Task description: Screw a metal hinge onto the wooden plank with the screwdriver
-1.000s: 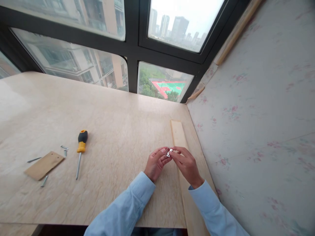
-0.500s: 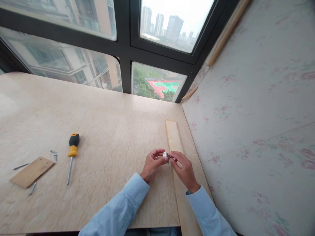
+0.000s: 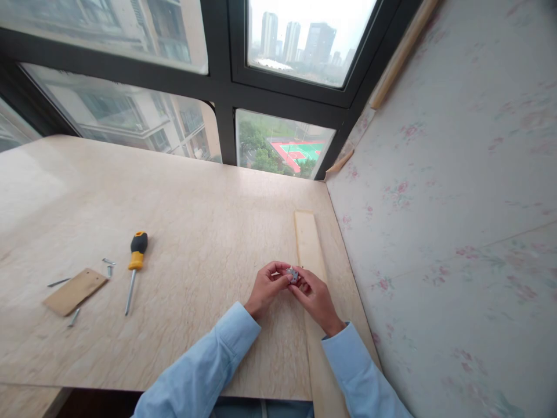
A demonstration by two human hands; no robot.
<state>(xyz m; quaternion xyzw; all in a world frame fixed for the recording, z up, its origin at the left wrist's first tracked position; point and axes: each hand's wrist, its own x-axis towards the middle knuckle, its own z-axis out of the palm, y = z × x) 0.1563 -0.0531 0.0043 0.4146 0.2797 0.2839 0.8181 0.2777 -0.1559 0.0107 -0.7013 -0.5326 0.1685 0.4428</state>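
Between my two hands is a small grey metal bracket [image 3: 295,274] with holes in it. My left hand [image 3: 265,288] pinches it from the left with thumb and fingers. My right hand [image 3: 317,297] is closed at its right side, fingertips on the piece and partly covering it. Both hands are just above a long pale wooden plank [image 3: 307,235], which lies along the right side of the table and runs under my right forearm.
On the left of the marbled tabletop [image 3: 183,348] lie a yellow-and-black screwdriver [image 3: 137,249], a thin brown board [image 3: 75,293] and several loose screws [image 3: 73,318]. A flower-patterned wall [image 3: 435,244] borders the table at right. Dark-framed windows [image 3: 224,93] stand behind it.
The bracket has been turned, so a grey face with holes shows instead of the brighter one. My right hand has moved in closer to my left. The view has shifted slightly.
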